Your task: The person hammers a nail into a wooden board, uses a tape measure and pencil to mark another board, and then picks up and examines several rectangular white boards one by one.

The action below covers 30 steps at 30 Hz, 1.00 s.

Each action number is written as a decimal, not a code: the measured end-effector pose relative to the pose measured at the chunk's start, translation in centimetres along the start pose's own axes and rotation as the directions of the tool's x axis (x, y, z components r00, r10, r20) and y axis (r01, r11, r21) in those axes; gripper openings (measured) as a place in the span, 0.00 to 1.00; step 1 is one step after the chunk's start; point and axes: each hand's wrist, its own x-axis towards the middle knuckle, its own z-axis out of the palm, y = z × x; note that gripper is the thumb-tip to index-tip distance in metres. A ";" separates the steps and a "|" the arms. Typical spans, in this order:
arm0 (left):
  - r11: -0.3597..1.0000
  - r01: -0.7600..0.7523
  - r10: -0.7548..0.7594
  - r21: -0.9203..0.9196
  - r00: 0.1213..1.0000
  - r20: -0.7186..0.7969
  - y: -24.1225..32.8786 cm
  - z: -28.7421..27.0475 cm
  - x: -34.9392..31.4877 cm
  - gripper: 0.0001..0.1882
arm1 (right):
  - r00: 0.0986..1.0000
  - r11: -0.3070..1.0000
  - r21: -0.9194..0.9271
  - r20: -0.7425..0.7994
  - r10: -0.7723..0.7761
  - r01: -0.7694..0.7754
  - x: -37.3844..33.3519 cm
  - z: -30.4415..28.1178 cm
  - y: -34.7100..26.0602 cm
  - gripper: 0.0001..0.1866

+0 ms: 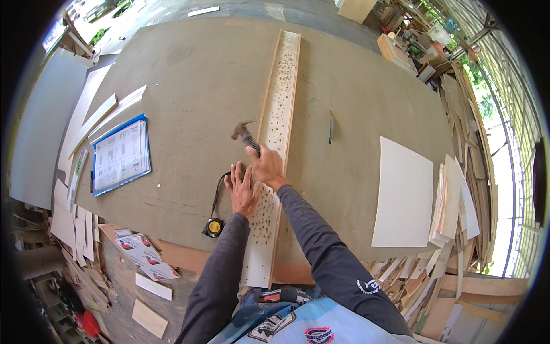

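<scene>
My right hand (pixel 267 164) clasps a dark-handled, brown-headed metal claw hammer (pixel 248 138) jutting forward-left; my left hand (pixel 243 192), fingers spread, lies at the left edge of a long, white, dark-spotted board (pixel 278 109).

A dark-gripped claw hammer (pixel 248 137) slants, head left of a long, white, dark-spotted board (pixel 275 123).

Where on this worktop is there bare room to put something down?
The worktop has two broad bare patches: between the blue folder and the long spotted board, beyond the tape measure; and between that board and the white panel, this side of a thin dark object. It is crowded around the left hand, right hand and hammer.
</scene>
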 end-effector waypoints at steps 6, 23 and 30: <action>0.999 -0.020 0.017 -0.039 0.997 -0.073 -1.1 0.1 0.1 0.34 | 0.998 0.997 0.073 0.056 -0.012 0.008 -3.9 -1.3 -2.3 0.27; 0.986 -0.149 0.159 0.070 0.972 -0.171 -3.8 1.3 0.7 0.35 | 0.985 0.934 -0.313 0.030 -0.173 0.173 -7.3 9.4 -4.0 0.24; 0.993 -0.120 0.121 0.018 0.982 -0.146 -6.1 1.6 1.9 0.35 | 0.959 0.935 0.250 0.070 -0.276 0.251 -12.3 -0.6 -1.0 0.14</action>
